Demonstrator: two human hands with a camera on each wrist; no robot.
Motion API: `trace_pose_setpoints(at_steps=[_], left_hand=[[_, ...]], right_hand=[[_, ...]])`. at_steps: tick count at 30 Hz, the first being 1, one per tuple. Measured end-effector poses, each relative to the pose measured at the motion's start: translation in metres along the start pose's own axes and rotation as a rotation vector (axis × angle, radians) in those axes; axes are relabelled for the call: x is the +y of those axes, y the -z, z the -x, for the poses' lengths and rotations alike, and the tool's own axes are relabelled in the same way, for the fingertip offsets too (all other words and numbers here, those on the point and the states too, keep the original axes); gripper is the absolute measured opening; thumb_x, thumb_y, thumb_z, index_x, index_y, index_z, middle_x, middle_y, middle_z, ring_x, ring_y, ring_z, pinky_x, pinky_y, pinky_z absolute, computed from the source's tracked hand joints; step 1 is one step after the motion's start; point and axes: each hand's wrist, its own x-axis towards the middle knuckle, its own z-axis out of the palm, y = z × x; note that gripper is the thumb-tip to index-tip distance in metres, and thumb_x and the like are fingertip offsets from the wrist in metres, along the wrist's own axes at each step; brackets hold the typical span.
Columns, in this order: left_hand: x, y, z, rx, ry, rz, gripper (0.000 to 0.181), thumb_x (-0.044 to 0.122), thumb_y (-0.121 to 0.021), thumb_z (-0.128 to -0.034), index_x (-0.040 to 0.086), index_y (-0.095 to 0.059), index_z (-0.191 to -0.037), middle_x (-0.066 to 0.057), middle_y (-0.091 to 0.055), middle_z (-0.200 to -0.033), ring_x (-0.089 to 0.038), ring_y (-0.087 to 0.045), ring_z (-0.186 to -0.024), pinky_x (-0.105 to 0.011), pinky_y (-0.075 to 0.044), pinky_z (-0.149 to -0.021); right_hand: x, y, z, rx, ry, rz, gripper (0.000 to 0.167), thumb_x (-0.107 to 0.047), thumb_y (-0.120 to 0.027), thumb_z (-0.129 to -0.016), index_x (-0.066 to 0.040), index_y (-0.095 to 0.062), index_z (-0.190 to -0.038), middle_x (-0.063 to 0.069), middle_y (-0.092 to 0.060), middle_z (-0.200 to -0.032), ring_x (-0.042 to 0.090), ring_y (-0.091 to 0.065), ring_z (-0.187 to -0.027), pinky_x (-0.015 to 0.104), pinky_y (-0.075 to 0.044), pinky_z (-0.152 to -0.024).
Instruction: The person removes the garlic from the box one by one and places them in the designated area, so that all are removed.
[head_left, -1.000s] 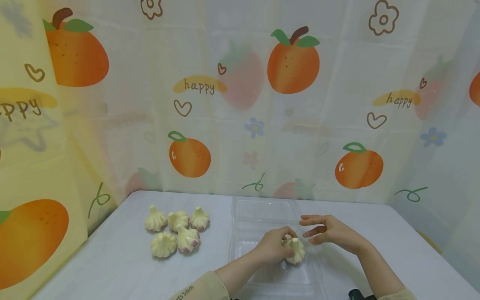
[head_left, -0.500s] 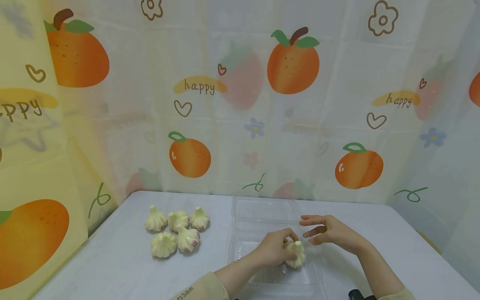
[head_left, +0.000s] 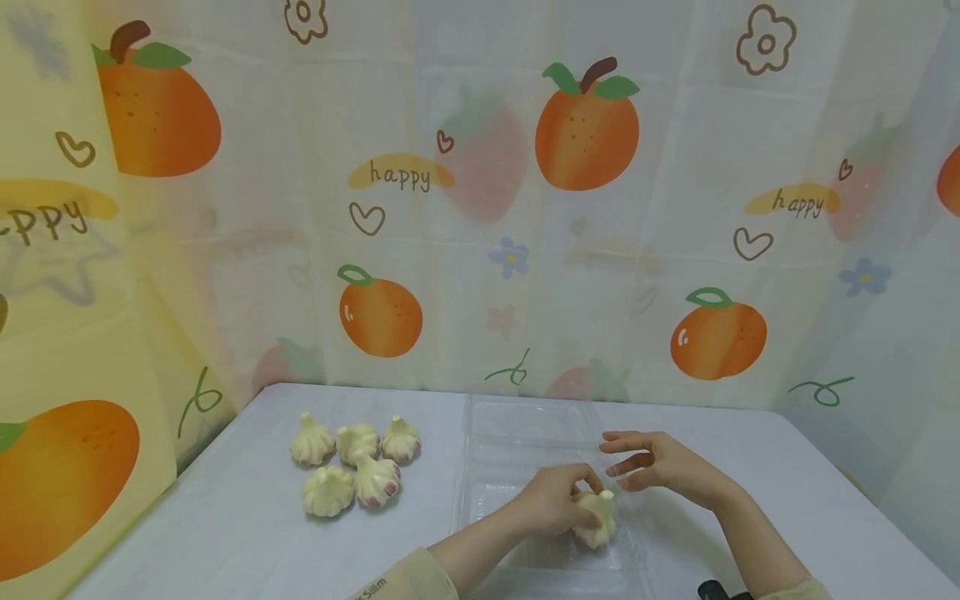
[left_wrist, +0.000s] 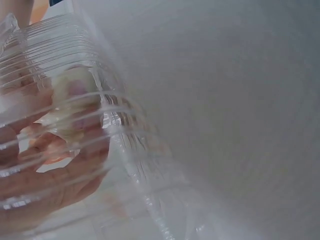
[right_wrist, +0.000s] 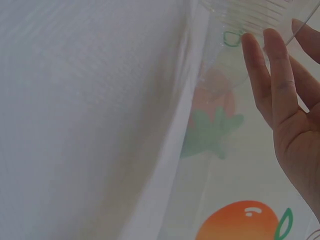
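Note:
My left hand (head_left: 558,502) grips a cream-coloured garlic bulb (head_left: 597,523) with thumb and fingers, its stem pointing up. Both are at a clear plastic container (head_left: 487,457) in the middle of the table. In the left wrist view, the ribbed container wall (left_wrist: 50,47) stands in front of the fingers and the bulb (left_wrist: 75,95), which shows purple patches. My right hand (head_left: 663,468) hangs over the container's right side, fingers loosely extended, holding nothing. The right wrist view shows the right hand's fingers (right_wrist: 282,80) apart, close to the clear plastic (right_wrist: 255,15).
Several more garlic bulbs (head_left: 356,462) lie in a group on the white table (head_left: 225,533), left of the container. A curtain (head_left: 480,275) printed with oranges rises behind the table. Near the bottom edge, a black object (head_left: 716,590) is partly visible by the right forearm.
The left hand and its garlic bulb have shifted slightly towards me and to the right, and lower. The right hand stays in place.

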Motion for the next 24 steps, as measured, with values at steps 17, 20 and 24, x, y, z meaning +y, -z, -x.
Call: trace_pose_setpoints(at_steps=[17, 20, 24], left_hand=[[0.007, 0.018, 0.007, 0.026, -0.050, 0.151, 0.030, 0.008, -0.077, -0.0806, 0.011, -0.065, -0.109, -0.015, -0.073, -0.098, -0.007, -0.063, -0.067, -0.021, -0.057, -0.056], [0.009, 0.022, 0.009, 0.038, -0.052, 0.168, 0.029, 0.008, -0.076, -0.0812, 0.012, -0.066, -0.108, -0.015, -0.073, -0.100, -0.006, -0.063, -0.068, -0.020, -0.057, -0.057], [0.010, 0.029, 0.013, 0.057, -0.049, 0.203, 0.030, 0.008, -0.076, -0.0812, 0.013, -0.066, -0.109, -0.013, -0.073, -0.103, -0.008, -0.065, -0.073, -0.021, -0.057, -0.059]], right_hand=[[-0.004, 0.000, 0.001, 0.002, -0.006, 0.024, 0.056, -0.011, -0.066, -0.088, 0.009, -0.049, -0.138, 0.032, -0.024, -0.158, 0.033, -0.064, -0.119, 0.026, -0.055, -0.088], [-0.003, 0.000, 0.001, 0.001, -0.004, 0.013, 0.056, -0.010, -0.065, -0.089, 0.009, -0.049, -0.139, 0.033, -0.023, -0.158, 0.036, -0.063, -0.120, 0.026, -0.056, -0.088], [-0.002, 0.000, 0.001, 0.003, -0.004, 0.005, 0.056, -0.009, -0.065, -0.089, 0.010, -0.048, -0.138, 0.034, -0.023, -0.158, 0.037, -0.063, -0.120, 0.026, -0.057, -0.087]])
